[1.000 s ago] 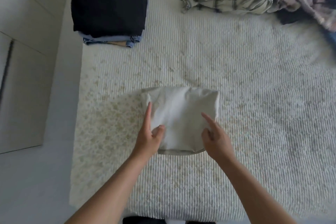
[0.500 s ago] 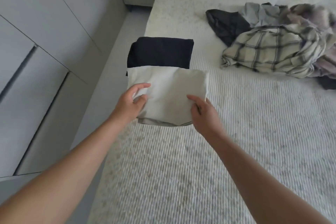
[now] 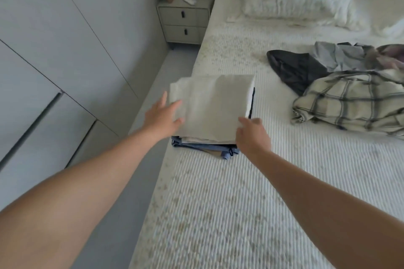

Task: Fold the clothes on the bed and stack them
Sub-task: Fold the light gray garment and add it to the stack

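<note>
I see my left hand (image 3: 162, 117) with fingers spread straight and wide, their tips resting on the left edge of the folded cream garment (image 3: 211, 107). My right hand (image 3: 251, 132) has loosely bent fingers touching the garment's near right corner; I can't tell whether they pinch it. The garment lies on top of the stack (image 3: 203, 147) at the bed (image 3: 251, 203) near its left edge. Unfolded clothes (image 3: 349, 102) lie heaped well apart on the right. A nightstand (image 3: 183, 22) stands far left.
</note>
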